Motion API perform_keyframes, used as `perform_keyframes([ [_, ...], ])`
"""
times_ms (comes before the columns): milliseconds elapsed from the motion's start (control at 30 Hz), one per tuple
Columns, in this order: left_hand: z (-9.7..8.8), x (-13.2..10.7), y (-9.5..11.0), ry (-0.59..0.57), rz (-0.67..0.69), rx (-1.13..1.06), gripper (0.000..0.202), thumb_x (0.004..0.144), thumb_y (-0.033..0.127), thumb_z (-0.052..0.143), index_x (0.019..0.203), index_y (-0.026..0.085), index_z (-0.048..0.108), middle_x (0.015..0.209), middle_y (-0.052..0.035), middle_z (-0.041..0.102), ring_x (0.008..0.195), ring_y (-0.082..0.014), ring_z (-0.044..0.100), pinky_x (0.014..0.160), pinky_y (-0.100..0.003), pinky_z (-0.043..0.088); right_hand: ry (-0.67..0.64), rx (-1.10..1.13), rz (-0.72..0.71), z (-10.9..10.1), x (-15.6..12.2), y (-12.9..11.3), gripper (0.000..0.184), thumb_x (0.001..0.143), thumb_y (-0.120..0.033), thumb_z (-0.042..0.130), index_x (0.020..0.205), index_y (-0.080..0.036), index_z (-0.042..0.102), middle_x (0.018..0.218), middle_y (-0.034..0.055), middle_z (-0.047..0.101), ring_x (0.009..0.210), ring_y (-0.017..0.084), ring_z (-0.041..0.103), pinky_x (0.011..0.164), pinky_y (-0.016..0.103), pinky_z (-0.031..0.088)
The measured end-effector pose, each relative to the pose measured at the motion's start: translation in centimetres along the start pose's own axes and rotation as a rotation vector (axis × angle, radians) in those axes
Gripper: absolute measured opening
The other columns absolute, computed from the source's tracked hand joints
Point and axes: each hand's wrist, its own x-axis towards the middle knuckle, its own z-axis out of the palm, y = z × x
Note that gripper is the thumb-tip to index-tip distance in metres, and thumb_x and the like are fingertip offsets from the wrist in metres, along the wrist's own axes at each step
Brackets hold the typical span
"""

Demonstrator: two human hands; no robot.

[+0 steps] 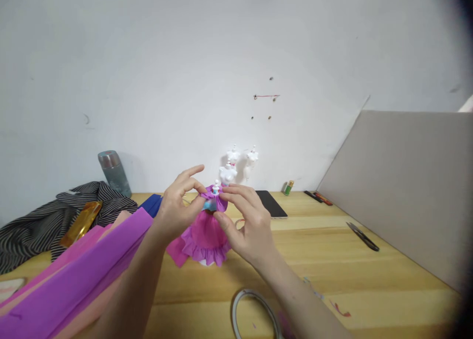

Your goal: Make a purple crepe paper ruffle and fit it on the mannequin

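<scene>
A small white dress form (216, 187) stands on the table between my hands, dressed in a pink skirt (207, 230) with a ruffled purple hem (207, 253). Light blue material shows at its bodice. Purple crepe paper (220, 203) is wrapped around its upper part. My left hand (181, 201) pinches this paper at the left of the bust between thumb and index finger, the other fingers raised. On the opposite side my right hand (249, 220) grips the paper, fingertips near the shoulder and thumb lower at the waist.
Behind stand more white dress forms (228, 173). Purple and pink crepe paper rolls (81, 280), striped cloth (121, 201) and a flask (114, 174) lie left. A tape roll (236, 312) is in front. Rightward are scissors (362, 236), a black tablet (272, 204), a green bottle (288, 187) and a grey panel (406, 181).
</scene>
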Motion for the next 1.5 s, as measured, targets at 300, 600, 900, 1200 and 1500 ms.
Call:
perform_keyframes([
  [300, -0.2, 0.0, 0.3, -0.151, -0.125, -0.103, 0.031, 0.079, 0.019, 0.057, 0.110, 0.018, 0.063, 0.144, -0.0157, 0.049, 0.136, -0.0306, 0.044, 0.112, -0.053, 0.035, 0.006, -0.100, 0.000, 0.6, -0.2, 0.2, 0.020, 0.085, -0.017, 0.060, 0.104, -0.019, 0.064, 0.105, 0.0121, 0.069, 0.101, 0.028, 0.062, 0.087, 0.048, 0.052],
  [600, 0.1, -0.3, -0.3, -0.138, 0.309, 0.257, 0.019, 0.083, 0.008, 0.055, 0.099, 0.016, 0.055, 0.145, -0.0184, 0.044, 0.138, -0.0243, 0.040, 0.111, -0.040, 0.039, 0.013, -0.129, -0.005, 0.6, -0.2, 0.3, 0.018, 0.086, -0.015, 0.058, 0.103, -0.019, 0.064, 0.105, 0.0123, 0.070, 0.102, 0.027, 0.063, 0.088, 0.048, 0.052],
  [900, 1.6, 0.0, -0.6, 0.083, 0.283, 0.267, 0.015, 0.078, 0.002, 0.049, 0.077, 0.016, 0.053, 0.126, -0.0206, 0.061, 0.121, -0.0262, 0.056, 0.097, -0.040, 0.049, 0.002, -0.123, -0.020, 0.6, -0.3, 0.2, 0.020, 0.086, -0.014, 0.058, 0.105, -0.019, 0.063, 0.106, 0.0118, 0.069, 0.102, 0.027, 0.063, 0.087, 0.048, 0.052],
  [1200, 1.3, 0.0, -0.8, 0.038, -0.078, -0.077, 0.008, 0.078, 0.017, 0.057, 0.072, 0.017, 0.061, 0.118, -0.0152, 0.066, 0.115, -0.0268, 0.062, 0.100, -0.043, 0.046, -0.008, -0.128, -0.021, 0.7, -0.5, 0.4, 0.021, 0.087, -0.012, 0.057, 0.106, -0.019, 0.063, 0.107, 0.0121, 0.068, 0.104, 0.027, 0.062, 0.088, 0.047, 0.052],
  [1500, 1.2, 0.1, -0.9, -0.053, -0.193, -0.264, 0.004, 0.076, 0.019, 0.058, 0.075, 0.016, 0.061, 0.114, -0.0160, 0.068, 0.108, -0.0264, 0.066, 0.097, -0.042, 0.049, -0.012, -0.131, -0.018, 0.8, -0.5, 0.3, 0.021, 0.087, -0.012, 0.057, 0.106, -0.020, 0.062, 0.108, 0.0117, 0.068, 0.104, 0.026, 0.062, 0.088, 0.046, 0.052],
])
